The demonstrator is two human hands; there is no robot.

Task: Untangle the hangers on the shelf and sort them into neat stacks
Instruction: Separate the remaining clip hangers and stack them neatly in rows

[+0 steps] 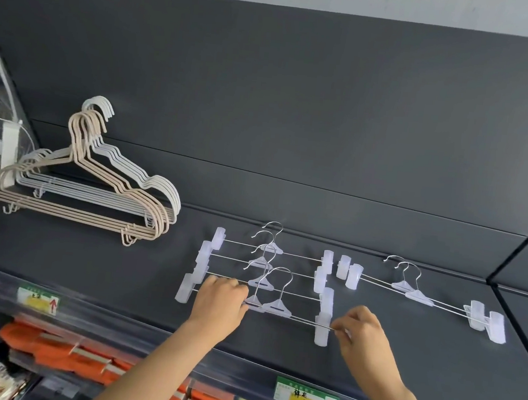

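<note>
Hangers are the whole business on this dark shelf (86, 266), and the one being handled is the front clip hanger (280, 311), a thin metal rod with a clear clip at each end. The left hand (221, 299) has its fingers curled over the rod toward its left end. The right hand (361, 332) pinches the right tip of the rod between thumb and fingers, just beside the clip there. Directly behind this hanger lies the middle group of clip hangers (266, 258), overlapping in steps and not squared, with the hooks toward the back wall. To the right of it, apart, a pair of clip hangers (415, 294) lies slanted. Well to the left of it, beige hangers (59, 209) and white hangers (167, 191) lie in two nested bundles. I judge the sorting by kind to be mostly done. What is left, it seems, is to square up the clip hangers and to join the pair to them.
</note>
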